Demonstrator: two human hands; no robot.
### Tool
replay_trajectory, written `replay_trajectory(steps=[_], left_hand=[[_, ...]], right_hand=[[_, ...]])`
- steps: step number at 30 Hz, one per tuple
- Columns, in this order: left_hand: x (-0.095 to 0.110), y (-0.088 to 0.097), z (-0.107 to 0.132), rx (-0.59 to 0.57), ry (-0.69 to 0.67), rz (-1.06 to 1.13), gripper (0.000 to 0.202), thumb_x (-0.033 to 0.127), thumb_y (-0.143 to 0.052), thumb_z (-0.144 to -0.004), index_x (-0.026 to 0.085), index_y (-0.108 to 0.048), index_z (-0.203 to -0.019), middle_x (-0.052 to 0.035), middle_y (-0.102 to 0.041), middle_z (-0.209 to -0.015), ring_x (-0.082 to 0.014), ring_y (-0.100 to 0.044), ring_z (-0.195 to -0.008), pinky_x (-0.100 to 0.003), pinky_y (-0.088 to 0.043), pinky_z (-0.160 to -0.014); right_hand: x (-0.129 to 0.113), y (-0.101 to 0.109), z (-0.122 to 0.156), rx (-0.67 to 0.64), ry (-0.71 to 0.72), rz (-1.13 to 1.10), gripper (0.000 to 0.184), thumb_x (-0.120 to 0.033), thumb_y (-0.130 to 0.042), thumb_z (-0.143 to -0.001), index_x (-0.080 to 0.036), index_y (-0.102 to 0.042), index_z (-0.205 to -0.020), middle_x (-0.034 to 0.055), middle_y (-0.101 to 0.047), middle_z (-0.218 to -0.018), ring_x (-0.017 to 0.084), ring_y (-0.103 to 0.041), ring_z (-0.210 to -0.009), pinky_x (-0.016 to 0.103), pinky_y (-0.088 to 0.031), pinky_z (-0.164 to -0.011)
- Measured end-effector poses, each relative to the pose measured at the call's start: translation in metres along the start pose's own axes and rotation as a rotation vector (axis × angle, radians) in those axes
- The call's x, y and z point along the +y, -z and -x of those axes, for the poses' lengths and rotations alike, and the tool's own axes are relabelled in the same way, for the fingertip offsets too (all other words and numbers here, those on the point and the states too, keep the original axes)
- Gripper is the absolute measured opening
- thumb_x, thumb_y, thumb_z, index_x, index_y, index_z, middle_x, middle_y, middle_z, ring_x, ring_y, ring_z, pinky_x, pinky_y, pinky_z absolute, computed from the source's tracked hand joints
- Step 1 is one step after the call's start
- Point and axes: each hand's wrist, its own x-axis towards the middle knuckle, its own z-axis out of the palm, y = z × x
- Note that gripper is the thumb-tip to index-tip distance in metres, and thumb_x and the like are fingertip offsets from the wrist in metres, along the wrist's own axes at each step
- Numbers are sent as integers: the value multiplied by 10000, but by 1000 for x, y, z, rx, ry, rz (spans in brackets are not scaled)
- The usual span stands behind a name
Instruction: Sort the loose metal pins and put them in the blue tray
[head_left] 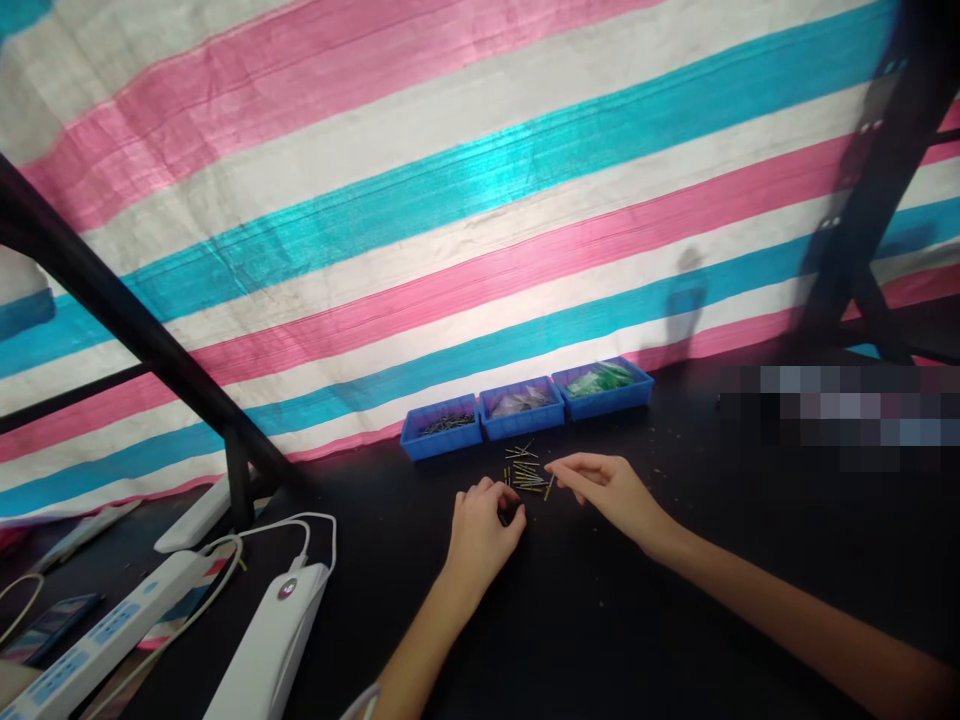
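My right hand [611,492] pinches one thin metal pin [550,484] between thumb and fingertips; the pin slants down toward the table. Just left of it lies a loose pile of similar thin pins [527,474], partly silver and partly yellowish, too small to tell their exact kind. Beside the pile's near left edge rests my left hand [484,525], its fingers loosely curled and the thumb apart from the index finger, with nothing visible between them. Behind the pile, a blue tray [442,448] contains more dark thin pieces.
A middle blue tray [525,426] holds clear plastic bags, and a right blue tray [609,403] holds green ones. On the left are a white device with a cable [274,640], a power strip [112,630] and a black frame post [142,320]. Striped sheeting [420,240] hangs behind.
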Motion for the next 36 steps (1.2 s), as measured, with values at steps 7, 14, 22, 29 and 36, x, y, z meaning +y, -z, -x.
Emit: replay_trajectory(steps=[7,14,22,29,36], left_hand=[[6,-6,4,-56,-61,210,103,207,-575,-705,207,-608,-803,14,-553,-786,-121,-520,-670,-308,-357,-721],[12,9,9,-195,-263,361,190,251,-620,-700,221,-598,-886,-3,-571,-919,-130,-541,-768,-295,-393,-774],[3,12,7,-190,-287,170,176,247,-575,-729,235,-593,-903,-27,-582,-978,-194,-529,-931,-406,-342,-913],[1,13,3,-153,-277,50,141,293,-580,-740,216,-582,-858,-28,-595,-886,-196,-534,-854,-371,-374,-821],[-4,12,-2,-105,-249,-76,142,332,-572,-759,202,-561,-814,-15,-570,-802,-182,-521,-774,-306,-363,-709]], right_hand=[[11,9,-13,63,44,28,334,-438,-598,-712,-150,-693,-851,61,-679,-756,114,-527,-543,239,-429,-514],[14,-5,-39,-66,108,-2,331,-433,-590,-717,-151,-689,-859,52,-671,-733,105,-524,-536,217,-368,-458],[-3,-63,-97,-125,43,-105,234,-352,-647,-682,-126,-688,-724,49,-661,-676,82,-517,-529,197,-401,-490],[-12,-53,-92,-258,36,-164,370,-347,-634,-708,-167,-647,-1031,92,-654,-1029,145,-613,-817,230,-473,-632],[19,2,-48,-232,51,86,306,-340,-629,-688,-120,-681,-895,62,-686,-814,139,-604,-675,280,-470,-671]])
